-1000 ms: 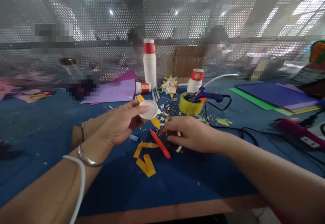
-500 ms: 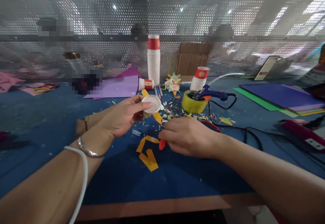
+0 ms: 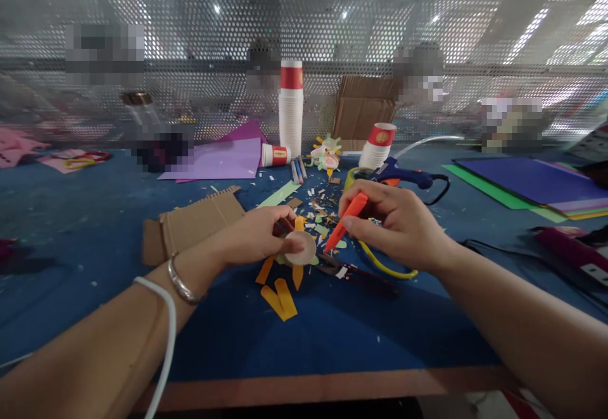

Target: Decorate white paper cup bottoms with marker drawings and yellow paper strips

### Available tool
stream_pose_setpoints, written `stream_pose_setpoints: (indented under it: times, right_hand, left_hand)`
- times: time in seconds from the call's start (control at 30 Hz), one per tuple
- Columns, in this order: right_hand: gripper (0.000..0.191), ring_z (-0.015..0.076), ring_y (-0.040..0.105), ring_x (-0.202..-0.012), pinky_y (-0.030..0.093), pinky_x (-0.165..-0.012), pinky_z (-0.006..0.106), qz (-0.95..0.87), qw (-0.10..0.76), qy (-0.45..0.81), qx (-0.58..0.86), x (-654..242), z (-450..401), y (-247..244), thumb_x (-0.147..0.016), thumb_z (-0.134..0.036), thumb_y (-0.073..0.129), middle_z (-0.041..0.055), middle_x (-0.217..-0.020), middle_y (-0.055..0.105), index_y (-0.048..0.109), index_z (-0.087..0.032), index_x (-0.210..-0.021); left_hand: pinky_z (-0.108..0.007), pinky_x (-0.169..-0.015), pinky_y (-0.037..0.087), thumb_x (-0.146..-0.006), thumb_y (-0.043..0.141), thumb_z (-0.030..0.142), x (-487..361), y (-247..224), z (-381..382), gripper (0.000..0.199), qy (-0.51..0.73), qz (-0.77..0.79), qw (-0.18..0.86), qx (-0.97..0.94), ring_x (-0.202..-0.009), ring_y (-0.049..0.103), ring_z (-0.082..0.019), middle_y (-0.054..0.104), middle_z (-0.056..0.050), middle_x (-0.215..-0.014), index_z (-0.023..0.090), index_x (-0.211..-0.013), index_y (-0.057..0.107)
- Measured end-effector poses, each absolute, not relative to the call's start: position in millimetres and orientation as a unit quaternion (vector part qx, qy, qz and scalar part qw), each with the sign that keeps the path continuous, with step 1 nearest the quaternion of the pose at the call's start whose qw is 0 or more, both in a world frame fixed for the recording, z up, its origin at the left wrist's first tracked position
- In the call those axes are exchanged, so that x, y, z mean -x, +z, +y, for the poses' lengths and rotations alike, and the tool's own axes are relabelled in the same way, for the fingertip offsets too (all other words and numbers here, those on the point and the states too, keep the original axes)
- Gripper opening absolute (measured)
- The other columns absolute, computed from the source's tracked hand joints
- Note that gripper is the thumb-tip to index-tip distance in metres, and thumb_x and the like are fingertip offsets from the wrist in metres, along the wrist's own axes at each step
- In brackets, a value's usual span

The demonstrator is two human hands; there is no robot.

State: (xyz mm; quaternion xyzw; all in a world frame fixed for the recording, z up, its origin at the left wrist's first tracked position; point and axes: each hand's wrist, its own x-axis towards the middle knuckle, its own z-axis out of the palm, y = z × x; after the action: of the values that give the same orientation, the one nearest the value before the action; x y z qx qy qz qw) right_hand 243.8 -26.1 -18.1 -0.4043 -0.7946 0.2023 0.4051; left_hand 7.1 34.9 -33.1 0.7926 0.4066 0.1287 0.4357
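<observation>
Between the thumb and fingers of my left hand (image 3: 259, 234) is a small round white paper piece (image 3: 301, 249), with orange strips sticking out above and below it. My right hand (image 3: 396, 224) grips a red-orange marker (image 3: 346, 223), its lower end pointing down and left toward the white piece. Dark-handled pliers or scissors (image 3: 361, 276) lie under and beside my right hand; which of the two is unclear. Folded orange paper strips (image 3: 280, 299) rest on the blue table (image 3: 228, 343) just in front of the white piece.
Corrugated cardboard (image 3: 202, 221) lies at the left, near purple sheets (image 3: 218, 159). Behind stand a tall cup stack (image 3: 291, 112) and a shorter one (image 3: 378, 145). A blue glue gun (image 3: 403, 174) rests on yellow tape (image 3: 350, 178). Coloured sheets (image 3: 513, 178) and a power strip (image 3: 570, 251) are right.
My left hand has lowered the white piece toward the table and slightly right. My right hand has moved up and right with the marker, uncovering the dark tool and a yellow loop.
</observation>
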Motion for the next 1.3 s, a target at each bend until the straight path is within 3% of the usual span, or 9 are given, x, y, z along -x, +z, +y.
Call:
stream_pose_setpoints:
  times: [0.2, 0.4, 0.6, 0.83, 1.03, 1.3]
  right_hand:
    - [0.006, 0.0103, 0.048, -0.062, 0.038, -0.054, 0.024, -0.765, 0.432, 0.22, 0.424, -237, -28, -25, -0.089, -0.023, 0.058, -0.0013, -0.076, 0.057, 0.061, -0.018, -0.089]
    - [0.012, 0.0119, 0.055, -0.067, 0.042, -0.059, 0.025, -0.786, 0.4, 0.227, 0.413, -231, -26, -35, -0.091, -0.028, 0.06, 0.0006, -0.081, 0.064, 0.065, -0.018, -0.096]
    - [0.015, 0.0157, 0.061, -0.081, 0.045, -0.065, 0.026, -0.805, 0.356, 0.253, 0.401, -225, -26, -39, -0.093, -0.031, 0.06, 0.0034, -0.092, 0.07, 0.067, -0.02, -0.1]
    - [0.018, 0.0174, 0.064, -0.086, 0.046, -0.066, 0.026, -0.807, 0.345, 0.246, 0.412, -224, -25, -40, -0.094, -0.033, 0.058, 0.0049, -0.096, 0.072, 0.067, -0.019, -0.101]
    - [0.019, 0.0167, 0.065, -0.085, 0.047, -0.07, 0.027, -0.814, 0.339, 0.249, 0.4, -223, -24, -40, -0.095, -0.033, 0.057, 0.0045, -0.096, 0.073, 0.067, -0.019, -0.104]
    - [0.02, 0.0162, 0.067, -0.082, 0.047, -0.068, 0.025, -0.828, 0.341, 0.199, 0.399, -222, -19, -42, -0.096, -0.031, 0.056, 0.0051, -0.096, 0.074, 0.067, -0.018, -0.106]
  left_hand:
    - [-0.037, -0.091, 0.044, -0.076, 0.069, 0.055, 0, -18, 36, 0.058, 0.124, 0.428, 0.307, -0.841, -0.113, 0.056, -0.028, 0.06, -0.011, -0.124, 0.019, -0.12, 0.056]
    - [-0.04, -0.103, 0.036, -0.066, 0.078, 0.05, 3, -12, 32, 0.062, 0.032, 0.389, 0.289, -0.874, -0.125, 0.046, -0.03, 0.056, -0.005, -0.129, 0.029, -0.121, 0.06]
    - [-0.044, -0.1, 0.037, -0.069, 0.078, 0.048, 4, -23, 38, 0.053, 0.038, 0.362, 0.286, -0.886, -0.115, 0.049, -0.03, 0.058, -0.006, -0.112, 0.028, -0.117, 0.065]
    - [-0.046, -0.1, 0.035, -0.07, 0.075, 0.055, 4, -19, 36, 0.053, 0.032, 0.38, 0.257, -0.888, -0.115, 0.046, -0.032, 0.054, -0.007, -0.111, 0.031, -0.117, 0.069]
    - [-0.046, -0.095, 0.036, -0.069, 0.077, 0.049, 2, -17, 34, 0.048, 0.044, 0.385, 0.258, -0.885, -0.107, 0.047, -0.033, 0.055, -0.007, -0.1, 0.03, -0.112, 0.072]
    - [-0.044, -0.093, 0.035, -0.069, 0.076, 0.054, 0, -19, 34, 0.053, 0.03, 0.385, 0.242, -0.89, -0.107, 0.046, -0.034, 0.055, -0.008, -0.104, 0.028, -0.115, 0.07]
